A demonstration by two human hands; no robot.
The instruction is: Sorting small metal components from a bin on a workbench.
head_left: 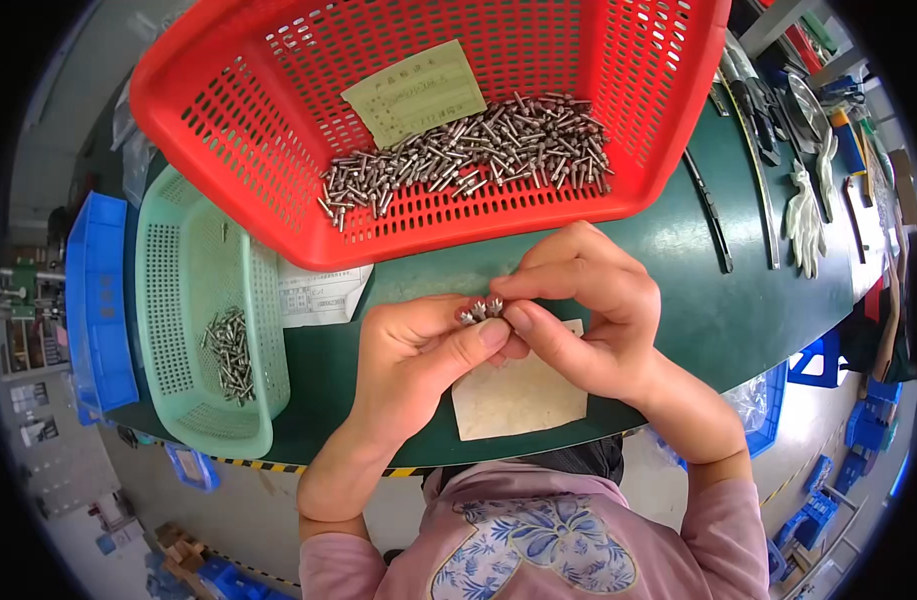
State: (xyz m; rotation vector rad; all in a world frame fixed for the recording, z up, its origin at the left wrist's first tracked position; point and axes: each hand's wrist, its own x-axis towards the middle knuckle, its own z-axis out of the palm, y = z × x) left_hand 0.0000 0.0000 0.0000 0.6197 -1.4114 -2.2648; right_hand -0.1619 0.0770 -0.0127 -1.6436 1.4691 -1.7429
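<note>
Several small metal pins (pixel 482 311) with notched ends show between my two hands, above the table's near edge. My left hand (pixel 404 350) is closed around them, thumb pressed against their side. From the right, my right hand (pixel 594 310) pinches at the same pins with thumb and forefinger. Fingers hide most of the pins' length. Beyond the hands stands a large red plastic basket (pixel 419 250), tilted toward me, with a heap of similar metal pins (pixel 479 150) inside. A yellowish written card (pixel 416 92) lies on that heap.
At the left, a pale green basket (pixel 262 350) holds a smaller pile of metal pins (pixel 229 353). Beside it is a blue bin (pixel 104 300). A tan sheet (pixel 519 400) lies below my hands. White gloves (pixel 805 220) and tools lie on the green table (pixel 739 290) at right.
</note>
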